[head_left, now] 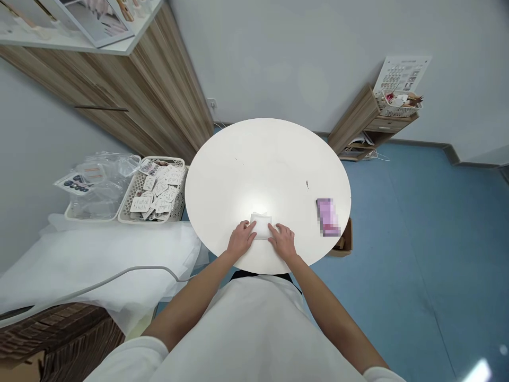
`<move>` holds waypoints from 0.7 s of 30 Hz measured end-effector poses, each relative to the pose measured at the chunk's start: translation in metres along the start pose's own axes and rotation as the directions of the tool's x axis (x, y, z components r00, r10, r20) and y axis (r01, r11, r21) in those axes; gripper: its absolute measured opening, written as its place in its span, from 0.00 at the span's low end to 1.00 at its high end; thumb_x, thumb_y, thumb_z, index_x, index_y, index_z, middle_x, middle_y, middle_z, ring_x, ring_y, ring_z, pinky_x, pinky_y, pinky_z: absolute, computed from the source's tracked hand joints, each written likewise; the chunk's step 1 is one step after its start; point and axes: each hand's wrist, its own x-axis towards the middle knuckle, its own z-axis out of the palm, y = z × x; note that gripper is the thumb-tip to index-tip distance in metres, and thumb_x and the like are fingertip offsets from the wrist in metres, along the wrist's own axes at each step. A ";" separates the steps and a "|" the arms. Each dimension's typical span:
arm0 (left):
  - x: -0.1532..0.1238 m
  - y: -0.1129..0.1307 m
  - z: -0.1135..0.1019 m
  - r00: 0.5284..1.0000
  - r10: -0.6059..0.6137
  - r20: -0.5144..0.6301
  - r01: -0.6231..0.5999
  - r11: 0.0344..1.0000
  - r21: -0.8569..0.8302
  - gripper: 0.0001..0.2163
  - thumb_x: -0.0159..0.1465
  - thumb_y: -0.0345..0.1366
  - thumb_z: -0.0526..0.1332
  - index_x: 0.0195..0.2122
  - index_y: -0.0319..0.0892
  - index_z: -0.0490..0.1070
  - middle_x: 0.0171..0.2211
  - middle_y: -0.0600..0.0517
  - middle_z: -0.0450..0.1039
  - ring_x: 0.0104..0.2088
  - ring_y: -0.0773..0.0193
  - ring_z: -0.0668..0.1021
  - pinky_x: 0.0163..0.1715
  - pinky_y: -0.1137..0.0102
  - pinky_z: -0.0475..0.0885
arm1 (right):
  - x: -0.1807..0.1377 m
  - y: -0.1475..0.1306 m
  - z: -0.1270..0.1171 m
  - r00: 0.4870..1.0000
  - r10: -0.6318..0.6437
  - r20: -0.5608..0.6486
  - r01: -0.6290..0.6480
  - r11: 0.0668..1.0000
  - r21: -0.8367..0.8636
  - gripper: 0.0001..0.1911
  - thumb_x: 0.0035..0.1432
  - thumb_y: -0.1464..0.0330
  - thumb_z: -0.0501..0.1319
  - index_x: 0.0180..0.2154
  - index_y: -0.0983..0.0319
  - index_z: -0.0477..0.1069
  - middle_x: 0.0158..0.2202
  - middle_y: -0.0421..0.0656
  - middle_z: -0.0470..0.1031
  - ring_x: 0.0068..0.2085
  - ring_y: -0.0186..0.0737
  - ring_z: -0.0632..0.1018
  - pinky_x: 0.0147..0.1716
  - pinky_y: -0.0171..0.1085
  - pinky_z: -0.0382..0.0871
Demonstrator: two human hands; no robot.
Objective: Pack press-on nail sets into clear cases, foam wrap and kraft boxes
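A small white folded packet (261,227), perhaps of thin foam or paper, lies flat near the front edge of the round white table (262,154). On its left side rest the fingertips of my left hand (241,239), fingers stretched out and apart. My right hand (283,240) touches the packet's right side in the same way, fingers spread. Whether anything is inside the packet cannot be seen. A purple, blurred-out rectangular object (328,217) lies farther right on the table.
Left of the table stand a basket of white printed cards (155,193) and a basket with clear plastic bags (103,183). White sheets (99,254) with a grey hose (139,268) lie nearer. A cardboard box (345,241) sits below the table's right edge.
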 end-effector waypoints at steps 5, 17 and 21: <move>-0.007 0.004 0.003 0.998 -0.057 -0.009 0.057 0.998 0.006 0.20 0.61 0.43 0.51 0.54 0.49 0.57 0.44 0.47 0.61 0.40 0.60 0.69 0.36 0.65 0.68 | 0.009 0.000 -0.001 0.998 0.009 0.063 -0.012 0.998 0.058 0.24 0.54 0.71 0.55 0.53 0.51 0.57 0.45 0.46 0.64 0.42 0.42 0.68 0.41 0.42 0.61; -0.007 0.040 0.018 0.846 -0.533 -0.038 0.465 0.769 -0.440 0.19 0.60 0.33 0.51 0.54 0.44 0.58 0.46 0.45 0.59 0.47 0.60 0.67 0.47 0.61 0.64 | 0.019 -0.006 -0.009 0.966 0.136 0.220 -0.238 0.802 0.548 0.27 0.50 0.69 0.53 0.54 0.58 0.59 0.49 0.49 0.63 0.40 0.41 0.73 0.39 0.40 0.69; 0.000 0.038 0.015 0.819 -0.573 0.011 0.495 0.698 -0.518 0.18 0.59 0.29 0.51 0.51 0.44 0.61 0.42 0.47 0.66 0.42 0.62 0.70 0.43 0.64 0.67 | 0.024 -0.009 -0.015 0.938 0.185 0.293 -0.336 0.697 0.634 0.26 0.50 0.68 0.52 0.53 0.59 0.60 0.51 0.48 0.65 0.39 0.40 0.74 0.35 0.38 0.71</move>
